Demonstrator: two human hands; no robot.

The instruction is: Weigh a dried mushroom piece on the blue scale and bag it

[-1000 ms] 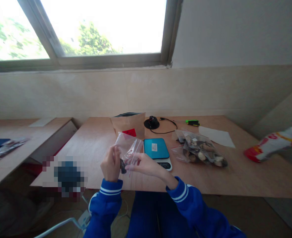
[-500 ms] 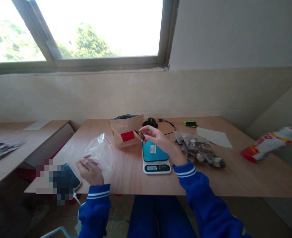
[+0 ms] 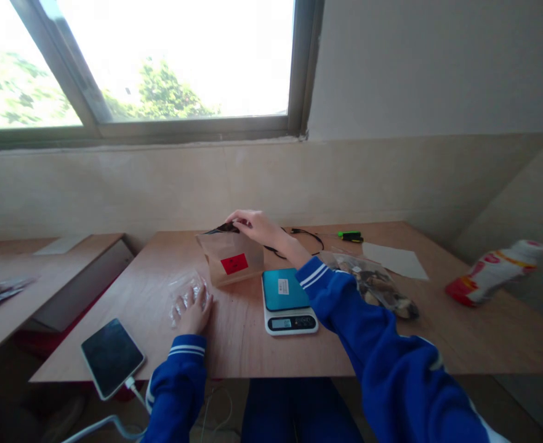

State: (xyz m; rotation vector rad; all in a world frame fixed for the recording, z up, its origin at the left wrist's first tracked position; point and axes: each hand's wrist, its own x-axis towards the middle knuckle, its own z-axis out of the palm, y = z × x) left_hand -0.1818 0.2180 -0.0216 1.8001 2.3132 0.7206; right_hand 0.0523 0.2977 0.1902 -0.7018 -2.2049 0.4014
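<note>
Two bare hands work over the bench (image 3: 234, 351), well apart from each other. The right hand (image 3: 253, 226) reaches toward the far edge, its fingers closed together on a dark dried piece (image 3: 228, 228), which sits just at the top of the upright kraft paper bag (image 3: 229, 264). Whether the piece has passed inside the bag's mouth cannot be told. Its long axis lies roughly level, with the narrow end pointing left, away from the hand.

The left hand (image 3: 194, 315) rests palm down near the bench's front edge, fingers spread on a crumpled clear zip bag (image 3: 183, 296).

A red label (image 3: 234, 264) on the paper bag shows no readable writing. Just right of the bag stands a digital scale (image 3: 287, 301) with a teal platform; its white sticker and display are too small to read. Further right lies a zip bag of brown dried pieces (image 3: 375, 289). A smartphone (image 3: 112, 358) with a charging cable sits at the bench's front left corner.
</note>
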